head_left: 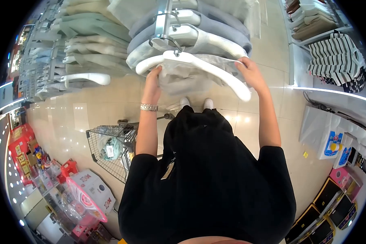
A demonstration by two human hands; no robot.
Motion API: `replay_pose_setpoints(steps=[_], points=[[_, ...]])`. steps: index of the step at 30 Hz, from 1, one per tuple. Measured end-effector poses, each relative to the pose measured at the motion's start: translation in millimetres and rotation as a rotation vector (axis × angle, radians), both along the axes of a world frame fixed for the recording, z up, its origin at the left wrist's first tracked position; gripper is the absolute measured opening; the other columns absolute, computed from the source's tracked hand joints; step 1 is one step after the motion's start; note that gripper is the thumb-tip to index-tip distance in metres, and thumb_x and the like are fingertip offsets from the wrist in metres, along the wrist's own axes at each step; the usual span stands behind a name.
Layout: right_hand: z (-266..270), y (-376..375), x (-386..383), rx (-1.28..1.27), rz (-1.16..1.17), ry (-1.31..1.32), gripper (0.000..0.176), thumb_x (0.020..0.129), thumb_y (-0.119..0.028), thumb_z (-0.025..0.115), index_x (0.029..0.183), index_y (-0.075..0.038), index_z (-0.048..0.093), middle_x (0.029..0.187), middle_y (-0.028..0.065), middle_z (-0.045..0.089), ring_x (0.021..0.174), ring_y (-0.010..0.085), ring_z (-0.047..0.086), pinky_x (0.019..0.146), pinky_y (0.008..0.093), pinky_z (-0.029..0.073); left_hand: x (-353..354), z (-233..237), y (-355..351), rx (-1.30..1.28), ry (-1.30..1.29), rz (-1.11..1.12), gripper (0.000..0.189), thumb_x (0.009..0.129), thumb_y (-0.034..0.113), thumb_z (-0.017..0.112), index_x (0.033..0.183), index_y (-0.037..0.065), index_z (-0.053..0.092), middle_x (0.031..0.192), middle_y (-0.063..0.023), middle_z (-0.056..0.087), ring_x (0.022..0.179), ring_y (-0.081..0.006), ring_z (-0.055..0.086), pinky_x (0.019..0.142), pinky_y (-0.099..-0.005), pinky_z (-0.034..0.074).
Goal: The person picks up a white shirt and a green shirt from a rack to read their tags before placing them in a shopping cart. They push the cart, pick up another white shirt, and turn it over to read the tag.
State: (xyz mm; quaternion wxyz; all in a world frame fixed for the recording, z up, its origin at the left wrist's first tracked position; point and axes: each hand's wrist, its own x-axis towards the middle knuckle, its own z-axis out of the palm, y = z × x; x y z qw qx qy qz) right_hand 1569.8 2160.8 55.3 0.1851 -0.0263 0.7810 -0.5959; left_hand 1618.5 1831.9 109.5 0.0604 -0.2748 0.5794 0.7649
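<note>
A white hanger (191, 61) hangs at the front of a metal rail (162, 22). Behind and below it is a pale, thin garment (183, 77), held at both sides. My left hand (153, 81), with a metal bracelet on its wrist, is closed on the garment's left edge near the hanger's left arm. My right hand (249, 71) pinches the garment's right edge, above the hanger's right end. More white hangers (215, 39) with pale and grey-blue clothes stand behind on the same rail.
Green and beige clothes (91, 30) hang at the left, beside an empty-looking white hanger (87, 77). A wire cart (110, 150) holding a pale green item stands at lower left. Striped clothes (333, 57) hang at the right. Boxed goods (89, 191) line the lower left.
</note>
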Motion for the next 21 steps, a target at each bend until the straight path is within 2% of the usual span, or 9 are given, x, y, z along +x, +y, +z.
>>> replay_pose_setpoints(steps=[2, 3, 5, 9, 11, 16, 18, 19, 21], points=[[34.6, -11.8, 8.9, 0.111, 0.023, 0.171, 0.031, 0.081, -0.033, 0.056, 0.090, -0.003, 0.057, 0.070, 0.0132, 0.058, 0.067, 0.0216, 0.055, 0.063, 0.0320, 0.042, -3.9, -9.7, -2.2, 0.117, -0.015, 0.016, 0.027, 0.085, 0.018, 0.049, 0.109, 0.004, 0.052, 0.107, -0.0031, 0.055, 0.099, -0.0150, 0.052, 0.085, -0.0297, 0.040], [53.8, -14.3, 12.2, 0.111, 0.019, 0.173, 0.031, 0.081, -0.033, 0.056, 0.090, -0.003, 0.057, 0.070, 0.0132, 0.058, 0.067, 0.0216, 0.055, 0.063, 0.0320, 0.042, -5.7, -8.7, 1.9, 0.116, -0.013, 0.011, 0.027, 0.085, 0.018, 0.049, 0.109, 0.004, 0.052, 0.107, -0.0031, 0.055, 0.099, -0.0150, 0.052, 0.085, -0.0297, 0.040], [87.2, -17.0, 18.9, 0.242, 0.091, 0.073, 0.038, 0.077, -0.040, 0.059, 0.094, -0.006, 0.058, 0.074, 0.0179, 0.059, 0.071, 0.0305, 0.058, 0.065, 0.0361, 0.043, -11.5, -6.9, 16.7, 0.163, -0.045, -0.035, 0.026, 0.085, 0.017, 0.048, 0.108, 0.004, 0.052, 0.104, -0.0028, 0.056, 0.097, -0.0147, 0.052, 0.084, -0.0296, 0.041], [105.8, -32.9, 33.6, 0.431, 0.110, 0.292, 0.048, 0.072, -0.046, 0.062, 0.098, -0.007, 0.058, 0.073, 0.0159, 0.060, 0.073, 0.0316, 0.059, 0.066, 0.0380, 0.045, -15.8, -9.0, 38.7, 0.098, 0.021, -0.183, 0.025, 0.086, 0.014, 0.044, 0.109, 0.004, 0.051, 0.103, -0.0028, 0.056, 0.093, -0.0133, 0.053, 0.082, -0.0279, 0.042], [102.2, -48.9, 39.0, 0.636, 0.200, 0.363, 0.047, 0.067, -0.039, 0.068, 0.103, -0.011, 0.059, 0.076, 0.0130, 0.062, 0.071, 0.0291, 0.059, 0.064, 0.0357, 0.045, -17.5, -16.2, 40.7, 0.140, 0.057, -0.194, 0.027, 0.087, 0.014, 0.045, 0.110, 0.001, 0.050, 0.104, -0.0041, 0.056, 0.095, -0.0134, 0.053, 0.082, -0.0273, 0.041], [85.8, -69.3, 33.0, 0.623, 0.253, 0.331, 0.037, 0.064, -0.032, 0.069, 0.093, -0.009, 0.064, 0.075, 0.0116, 0.062, 0.070, 0.0275, 0.059, 0.064, 0.0349, 0.045, -9.8, -17.0, 4.9, 0.170, 0.098, -0.250, 0.034, 0.088, 0.018, 0.048, 0.115, -0.003, 0.048, 0.108, -0.0058, 0.055, 0.097, -0.0125, 0.052, 0.084, -0.0268, 0.041], [77.8, -61.5, 23.8, 0.550, 0.254, 0.354, 0.033, 0.064, -0.028, 0.069, 0.089, -0.007, 0.065, 0.075, 0.0119, 0.062, 0.070, 0.0271, 0.059, 0.065, 0.0347, 0.045, -4.2, -36.9, -41.8, -0.018, 0.047, -0.402, 0.038, 0.087, 0.021, 0.051, 0.116, -0.003, 0.047, 0.110, -0.0067, 0.055, 0.101, -0.0124, 0.050, 0.088, -0.0263, 0.039], [75.2, -56.5, 18.8, 0.497, 0.270, 0.367, 0.031, 0.064, -0.026, 0.069, 0.088, -0.007, 0.065, 0.076, 0.0121, 0.062, 0.070, 0.0267, 0.060, 0.065, 0.0345, 0.045, -2.7, -66.5, -73.3, -0.047, -0.013, -0.358, 0.043, 0.085, 0.022, 0.055, 0.119, -0.003, 0.045, 0.115, -0.0078, 0.053, 0.107, -0.0140, 0.047, 0.094, -0.0265, 0.034], [74.3, -54.2, 14.1, 0.448, 0.291, 0.380, 0.030, 0.063, -0.024, 0.069, 0.088, -0.007, 0.066, 0.076, 0.0122, 0.062, 0.070, 0.0263, 0.060, 0.066, 0.0344, 0.045, 4.2, -57.2, -104.4, 0.005, -0.023, -0.306, 0.041, 0.084, 0.020, 0.057, 0.119, 0.002, 0.046, 0.114, -0.0050, 0.053, 0.106, -0.0139, 0.048, 0.093, -0.0277, 0.036]])
